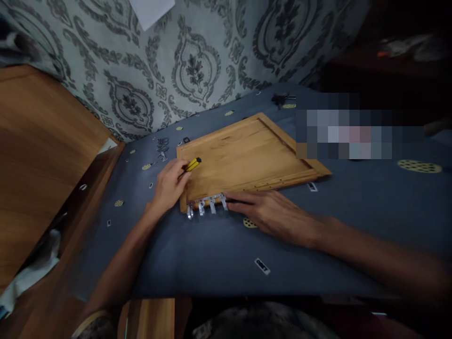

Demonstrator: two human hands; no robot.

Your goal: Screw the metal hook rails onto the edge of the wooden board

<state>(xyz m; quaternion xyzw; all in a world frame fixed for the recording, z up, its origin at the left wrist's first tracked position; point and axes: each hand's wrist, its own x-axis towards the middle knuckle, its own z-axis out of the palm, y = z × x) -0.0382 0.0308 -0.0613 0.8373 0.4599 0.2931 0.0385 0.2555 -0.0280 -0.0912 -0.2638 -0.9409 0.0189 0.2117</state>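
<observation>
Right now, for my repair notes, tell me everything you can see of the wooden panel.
The honey-brown rectangular wooden panel lies flat and askew on the dark blue patterned cloth. A raised frame runs round its recessed, grained middle, with small holes along the near rail. Four silver metal hooks sit at its near left edge. The left hand holds a yellow-and-black tool over its left corner; the right hand rests its fingertips by the hooks.

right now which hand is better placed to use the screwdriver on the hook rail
Probably left: the left hand grips the yellow-handled screwdriver on the wooden panel, close to the hook rail. The right hand holds no tool; its fingertips rest at the rail's end.
</observation>
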